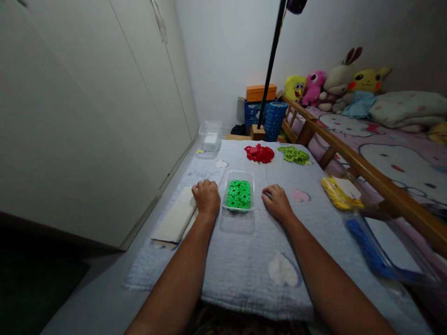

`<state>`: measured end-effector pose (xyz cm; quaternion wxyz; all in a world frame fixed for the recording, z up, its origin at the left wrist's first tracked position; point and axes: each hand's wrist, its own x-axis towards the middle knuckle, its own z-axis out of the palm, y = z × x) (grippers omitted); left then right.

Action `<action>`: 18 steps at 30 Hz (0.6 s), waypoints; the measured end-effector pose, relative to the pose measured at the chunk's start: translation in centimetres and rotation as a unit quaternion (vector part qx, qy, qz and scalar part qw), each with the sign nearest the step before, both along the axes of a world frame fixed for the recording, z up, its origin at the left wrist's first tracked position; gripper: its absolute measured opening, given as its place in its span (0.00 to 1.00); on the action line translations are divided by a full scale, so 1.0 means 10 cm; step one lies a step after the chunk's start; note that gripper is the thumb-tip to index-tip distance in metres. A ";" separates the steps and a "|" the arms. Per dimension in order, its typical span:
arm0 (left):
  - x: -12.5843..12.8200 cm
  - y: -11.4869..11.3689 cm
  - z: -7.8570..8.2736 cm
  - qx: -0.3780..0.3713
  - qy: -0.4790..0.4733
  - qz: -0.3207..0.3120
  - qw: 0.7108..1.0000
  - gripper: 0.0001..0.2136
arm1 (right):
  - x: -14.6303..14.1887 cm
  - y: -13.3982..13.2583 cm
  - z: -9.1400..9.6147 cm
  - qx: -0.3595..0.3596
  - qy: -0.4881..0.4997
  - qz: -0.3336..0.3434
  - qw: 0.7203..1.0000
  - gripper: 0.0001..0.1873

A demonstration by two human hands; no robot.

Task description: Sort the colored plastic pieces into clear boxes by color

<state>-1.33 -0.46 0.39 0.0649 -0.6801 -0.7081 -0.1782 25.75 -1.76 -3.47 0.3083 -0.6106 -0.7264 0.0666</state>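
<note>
A clear plastic container (pixel 239 215) sits on the cloth between my hands, with green snowflake-shaped plastic pieces (pixel 239 194) laid inside it. Just left of it, my left hand (pixel 206 197) rests with curled fingers, close to the upper end of some pale cardboard sheets (pixel 175 216). On the container's other side, my right hand (pixel 277 201) lies on the cloth with its fingers loosely bent in. Nothing shows in either hand.
Red pieces (pixel 259 154) and light green pieces (pixel 294 155) lie in piles farther back. Empty clear containers (pixel 210 135) stand back left. Packs of yellow pieces (pixel 340 193) and blue pieces (pixel 372 251) are at right, by the wooden bed rail (pixel 356 170). A cabinet (pixel 104 116) lines the left.
</note>
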 end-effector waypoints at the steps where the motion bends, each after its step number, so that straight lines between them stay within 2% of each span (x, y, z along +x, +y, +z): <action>1: 0.00 -0.01 0.02 0.002 0.003 0.002 1.000 0.12 | 0.00 0.00 -0.01 0.003 0.005 0.001 1.000 0.07; 7: -0.03 -0.13 0.28 0.060 -0.028 -0.002 0.998 0.07 | 0.01 0.00 -0.01 0.013 0.063 0.005 0.998 0.07; 11: -0.08 -0.24 0.53 0.109 -0.143 -0.049 0.982 0.03 | -0.01 -0.02 0.04 0.034 0.140 -0.026 0.989 0.09; 13: -0.09 -0.31 0.65 0.132 -0.229 -0.096 0.960 0.02 | -0.02 -0.04 0.09 0.066 0.174 -0.047 0.981 0.10; 15: -0.08 -0.38 0.75 0.141 -0.331 -0.127 0.924 0.03 | -0.04 -0.07 0.17 0.104 0.200 -0.059 0.973 0.10; 18: 0.01 -0.47 0.84 0.102 -0.502 -0.157 0.845 0.06 | -0.08 -0.13 0.31 0.138 0.218 -0.054 0.965 0.10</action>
